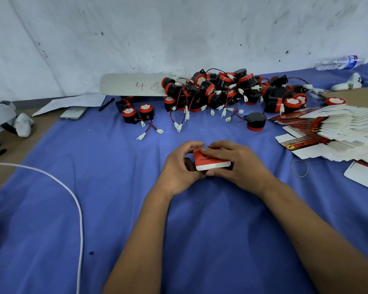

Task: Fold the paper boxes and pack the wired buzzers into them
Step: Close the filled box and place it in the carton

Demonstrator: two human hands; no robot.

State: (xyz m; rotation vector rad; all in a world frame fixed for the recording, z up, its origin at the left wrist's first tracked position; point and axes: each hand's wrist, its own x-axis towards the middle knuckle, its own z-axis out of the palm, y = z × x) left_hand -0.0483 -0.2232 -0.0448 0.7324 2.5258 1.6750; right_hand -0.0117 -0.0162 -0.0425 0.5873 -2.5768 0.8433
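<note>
Gripping one red-white paper box (211, 161) between left hand (180, 169) and right hand (234, 164) (fingers curled round it), above blue tabletop (119, 187); buzzers (221, 90) piled behind.

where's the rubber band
In the head view, the rubber band lies on the blue cloth, right of the right hand, below the flat boxes.

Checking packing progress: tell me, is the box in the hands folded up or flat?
Folded up: the red box shows thickness between both hands.

Hands (210, 164) hide the box (212, 161) (contents unseen).
</note>
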